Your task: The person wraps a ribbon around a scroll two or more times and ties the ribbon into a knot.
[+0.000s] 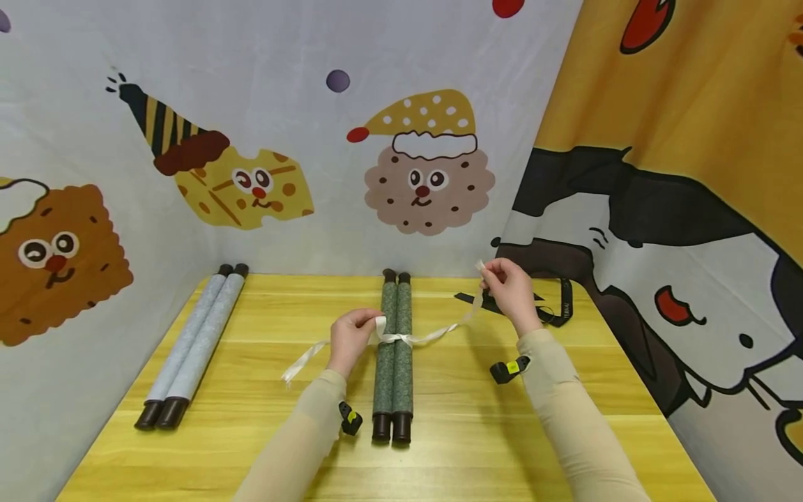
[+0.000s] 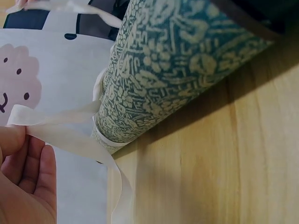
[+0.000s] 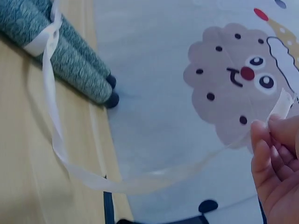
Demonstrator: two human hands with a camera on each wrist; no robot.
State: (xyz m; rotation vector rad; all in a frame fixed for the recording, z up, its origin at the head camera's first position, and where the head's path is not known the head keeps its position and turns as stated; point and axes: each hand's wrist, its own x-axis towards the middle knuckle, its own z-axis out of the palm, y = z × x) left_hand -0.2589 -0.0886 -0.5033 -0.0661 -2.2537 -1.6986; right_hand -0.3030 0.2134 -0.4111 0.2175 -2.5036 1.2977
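- The green rolls [image 1: 403, 376] are laid side by side mid-surface [image 1: 452, 432], circled by a white ribbon [image 1: 396, 338].
- A fold of ribbon is pinched by the left hand [image 1: 351, 339], just beside the rolls; the ribbon's other end is pinched and raised by the right hand [image 1: 511, 291].
- A black strap [image 1: 567, 300] is partly hidden behind the right hand.
- Pale rolls [image 1: 210, 337] are set well apart, at left.
- The surface is backed by printed cloth [image 1: 282, 56].
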